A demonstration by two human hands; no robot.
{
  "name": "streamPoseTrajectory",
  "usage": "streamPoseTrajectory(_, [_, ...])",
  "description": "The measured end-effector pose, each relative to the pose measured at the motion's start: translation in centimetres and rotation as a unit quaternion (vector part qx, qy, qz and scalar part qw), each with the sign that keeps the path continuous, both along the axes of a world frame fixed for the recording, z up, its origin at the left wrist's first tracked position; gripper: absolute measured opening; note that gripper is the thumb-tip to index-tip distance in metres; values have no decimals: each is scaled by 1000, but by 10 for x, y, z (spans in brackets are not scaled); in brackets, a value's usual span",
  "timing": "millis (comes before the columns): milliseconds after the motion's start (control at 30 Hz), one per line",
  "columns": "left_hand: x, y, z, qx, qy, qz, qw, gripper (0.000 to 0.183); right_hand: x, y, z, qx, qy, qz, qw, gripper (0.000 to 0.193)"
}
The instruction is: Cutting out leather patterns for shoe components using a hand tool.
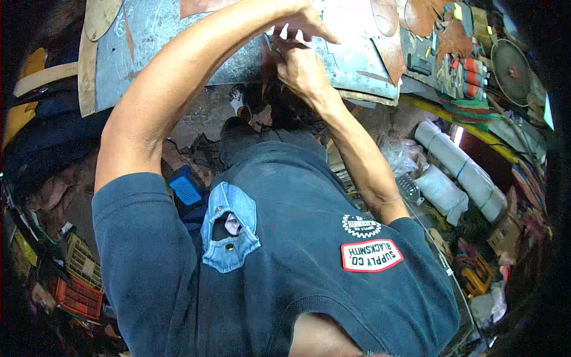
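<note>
Over the grey metal-topped bench (148, 44), my two hands work close together near the front edge. My left hand (300, 24) is arched with its fingers apart and one stretched to the right; its fingertips come close to my other hand. Just below it, my right hand (303, 70) is curled closed, and what it grips is hidden. A brown strip (270, 59), perhaps leather, shows beside its fingers and hangs toward the bench edge. A brown leather piece (389, 56) lies to the right on the bench, and another (199, 6) at the far side.
Red containers (474, 80) and a round fan (511, 71) stand at the far right. Wrapped rolls (461, 169) lie on the right-hand floor. A blue plastic basket (185, 189) and a red crate (76, 298) are at left among scraps. A yellow bar (470, 125) runs below the side bench.
</note>
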State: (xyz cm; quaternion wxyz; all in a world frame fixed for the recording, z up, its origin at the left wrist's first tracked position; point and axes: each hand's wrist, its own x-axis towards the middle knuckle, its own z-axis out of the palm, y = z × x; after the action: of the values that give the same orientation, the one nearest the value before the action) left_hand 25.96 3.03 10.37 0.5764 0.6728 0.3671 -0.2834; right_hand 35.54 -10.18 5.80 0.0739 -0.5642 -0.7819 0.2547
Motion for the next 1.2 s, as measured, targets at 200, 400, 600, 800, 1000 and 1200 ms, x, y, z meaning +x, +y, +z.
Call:
streamPoseTrajectory(200, [-14,3,6,-5,-106,-63,992,87,-4,-5,-16,49,-12,-10,999,32])
streamPoseTrajectory(400, [-16,5,-1,6,-97,-52,994,87,-8,-7,-15,96,5,-19,995,31])
streamPoseTrajectory(600, [-11,4,-3,14,-83,-49,995,86,-2,-11,-18,113,3,-19,993,31])
streamPoseTrajectory(800, [-14,1,-7,19,-62,-29,997,86,-6,-14,-17,113,-3,-11,993,31])
streamPoseTrajectory(1000, [-8,-1,-5,27,-46,-11,998,85,-9,-29,5,83,18,-33,996,27])
streamPoseTrajectory(1200, [-21,-42,9,34,-32,1,999,85,-1,-39,6,56,45,-52,996,27])
